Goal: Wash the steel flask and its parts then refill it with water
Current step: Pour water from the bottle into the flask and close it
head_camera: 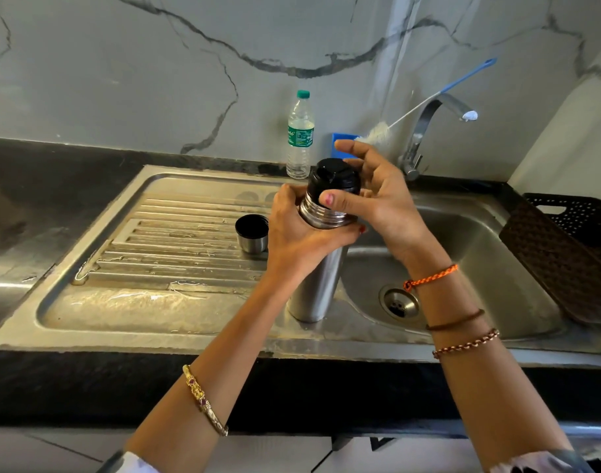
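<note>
1. Steel sink (pixel 490 254) and drainboard fill the scene; the flask cup (pixel 252 233) stands left.
2. Left hand (pixel 294 233) grips the upright steel flask (pixel 317 281) below its neck.
3. Right hand (pixel 370 192) pinches the black stopper (pixel 333 177) directly atop, on the flask's vertical axis.

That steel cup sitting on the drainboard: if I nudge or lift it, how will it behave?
The steel cup stands upright, mouth up, on the ribbed, wet drainboard, so a nudge may make it slide or wobble. It looks small and empty, so probably light. Smooth metal near water: likely slippery.
</note>
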